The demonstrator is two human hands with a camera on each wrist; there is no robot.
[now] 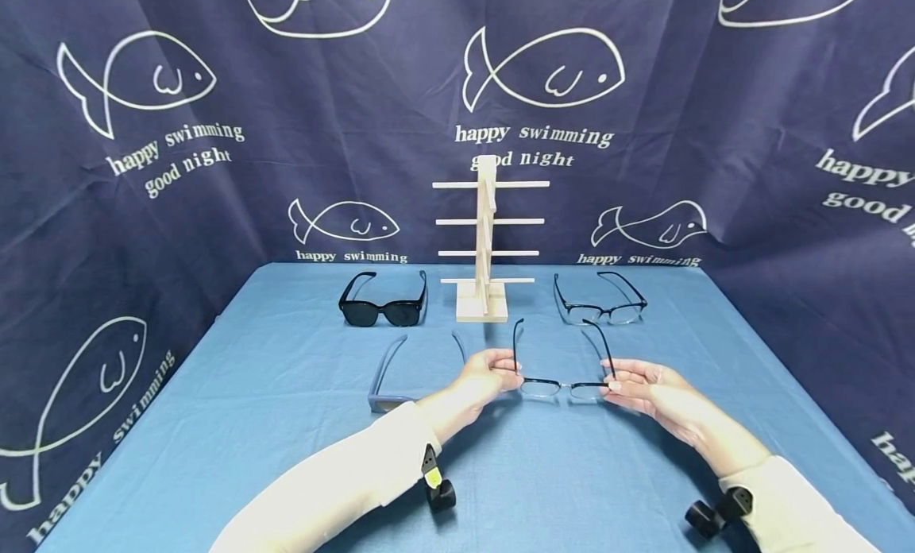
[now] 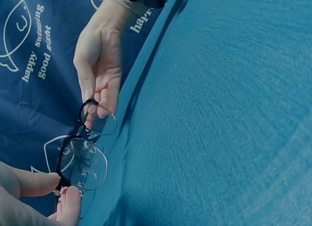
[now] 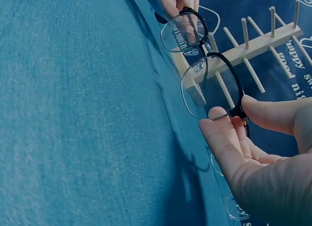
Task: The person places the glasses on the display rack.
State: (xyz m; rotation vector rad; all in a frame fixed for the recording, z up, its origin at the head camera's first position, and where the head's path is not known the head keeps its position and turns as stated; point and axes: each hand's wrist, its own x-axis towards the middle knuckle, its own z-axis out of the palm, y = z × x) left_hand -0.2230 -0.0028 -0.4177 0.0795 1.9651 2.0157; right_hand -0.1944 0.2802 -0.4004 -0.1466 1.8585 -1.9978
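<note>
Both hands hold one pair of eyeglasses (image 1: 541,388) above the blue cloth. Their lenses are clear, with black upper rims and thin metal lower rims, and the unfolded temples point away from the person. At the left hinge corner, the left hand (image 1: 489,376) pinches the frame between thumb and fingers. The right hand (image 1: 654,390) pinches the opposite corner. In the left wrist view the glasses (image 2: 84,162) span both hands, lenses upright. The right wrist view shows the right thumb and fingertips at the black corner of the glasses (image 3: 236,82).
A wooden display rack (image 1: 482,303) with several crossbars stands at the back. Black sunglasses (image 1: 400,314) lie left of it, black-framed clear glasses (image 1: 608,311) right. Blue-framed glasses (image 1: 381,400) lie partly hidden behind the left forearm. A dark fish-print curtain (image 1: 400,100) encloses the table.
</note>
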